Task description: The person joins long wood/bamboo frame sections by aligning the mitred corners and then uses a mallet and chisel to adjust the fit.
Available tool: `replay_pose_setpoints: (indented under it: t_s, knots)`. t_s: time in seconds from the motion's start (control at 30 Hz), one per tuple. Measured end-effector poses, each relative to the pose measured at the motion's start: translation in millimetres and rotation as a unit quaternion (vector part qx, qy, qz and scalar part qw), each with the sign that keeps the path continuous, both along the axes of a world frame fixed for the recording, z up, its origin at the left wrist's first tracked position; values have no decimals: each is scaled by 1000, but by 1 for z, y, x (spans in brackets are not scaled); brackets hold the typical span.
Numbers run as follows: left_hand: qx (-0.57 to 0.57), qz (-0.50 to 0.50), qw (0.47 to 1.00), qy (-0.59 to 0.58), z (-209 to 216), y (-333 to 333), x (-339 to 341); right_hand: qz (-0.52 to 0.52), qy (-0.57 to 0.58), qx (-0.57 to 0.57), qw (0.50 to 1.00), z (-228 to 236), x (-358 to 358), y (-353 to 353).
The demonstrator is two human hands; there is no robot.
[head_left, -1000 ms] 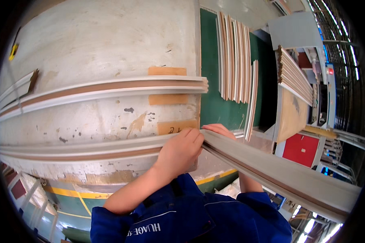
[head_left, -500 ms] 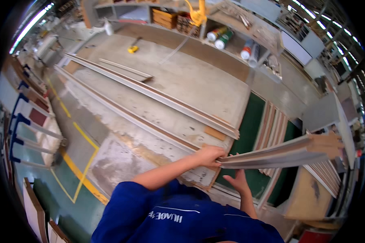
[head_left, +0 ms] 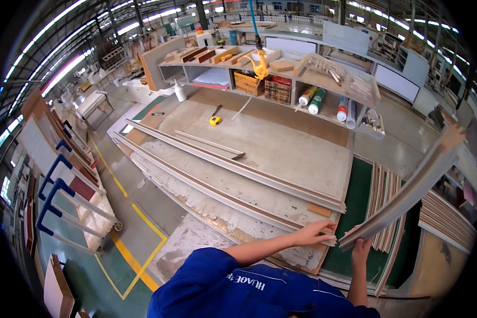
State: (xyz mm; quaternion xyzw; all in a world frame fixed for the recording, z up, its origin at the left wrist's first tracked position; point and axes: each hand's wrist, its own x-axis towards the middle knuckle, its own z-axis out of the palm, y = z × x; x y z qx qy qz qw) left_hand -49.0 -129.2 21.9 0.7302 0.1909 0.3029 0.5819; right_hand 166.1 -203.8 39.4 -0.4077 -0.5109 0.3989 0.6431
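Observation:
A long grey-white moulding strip (head_left: 403,197) with a brown end is tilted up to the far right. My right hand (head_left: 360,248) grips its near end, thumb and fingers around it. Just left of that end, my left hand (head_left: 314,233) has its fingers apart and holds nothing. It is over the near end of the front moulding (head_left: 212,197) on the workbench (head_left: 302,153); whether it touches that strip I cannot tell. Behind lies a second long moulding (head_left: 233,167), roughly parallel, with a small wooden block (head_left: 319,210) by its right end.
A thin strip (head_left: 206,143), a yellow tape measure (head_left: 215,121) and a white bottle (head_left: 180,91) are on the bench. Shelving (head_left: 217,66) with tubes stands behind. More strips (head_left: 381,206) lie on a green surface (head_left: 350,238) at right. A blue-handled trolley (head_left: 98,222) stands left.
My left hand has come off the held moulding and opened. My right hand has closed around the strip, whose far end now points higher. The view has tilted up, showing more of the hall.

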Motion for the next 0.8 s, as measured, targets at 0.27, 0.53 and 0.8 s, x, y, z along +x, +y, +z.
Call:
replay_pose_setpoints:
  t_s: [0.27, 0.53, 0.8]
  knots:
    - [29, 0, 997, 71, 22, -34, -174, -8, 154, -59, 986, -24, -230, -17]
    - [53, -92, 942, 319, 12, -15, -307, 56, 346, -214, 912, -153, -343, -74]
    - [-6, -105, 906, 411, -9, 2, -324, 36, 342, -396, 851, -102, -340, -56]
